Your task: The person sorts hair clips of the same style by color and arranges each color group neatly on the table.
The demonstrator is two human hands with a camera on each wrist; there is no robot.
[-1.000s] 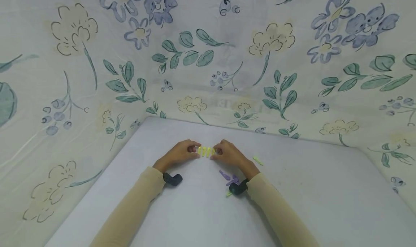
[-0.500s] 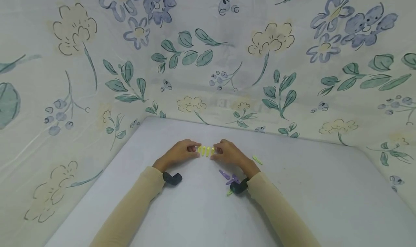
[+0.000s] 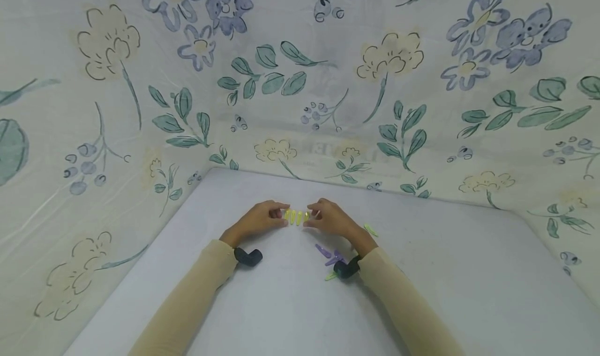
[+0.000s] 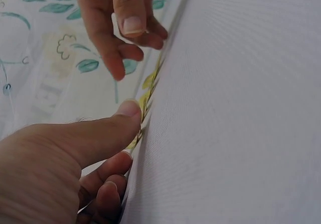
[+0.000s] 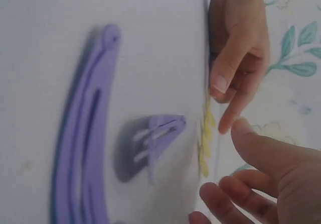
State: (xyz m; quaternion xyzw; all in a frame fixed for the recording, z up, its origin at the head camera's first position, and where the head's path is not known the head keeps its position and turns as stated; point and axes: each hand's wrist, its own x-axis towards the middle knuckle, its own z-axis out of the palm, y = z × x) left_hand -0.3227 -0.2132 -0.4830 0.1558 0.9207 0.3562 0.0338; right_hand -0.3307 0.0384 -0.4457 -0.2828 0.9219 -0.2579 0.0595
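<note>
Several yellow snap hair clips (image 3: 299,218) lie side by side in a short row on the white table. At the row's left end my left hand (image 3: 259,218) pinches the outermost yellow hair clip (image 4: 132,144) between thumb and fingers. My right hand (image 3: 330,218) is at the row's right end, beside the last clip (image 3: 307,216). In the right wrist view its thumb (image 5: 246,133) and fingers stand apart, with nothing held between them.
Purple hair clips (image 3: 322,251) lie in a loose group near my right wrist. One green hair clip (image 3: 331,276) is close to them, and another green clip (image 3: 371,230) lies right of my right hand. A flowered sheet (image 3: 328,153) rises behind the table.
My right hand's fingers have spread from the right-hand yellow hair clip, letting it go. The left hand stays where it was.
</note>
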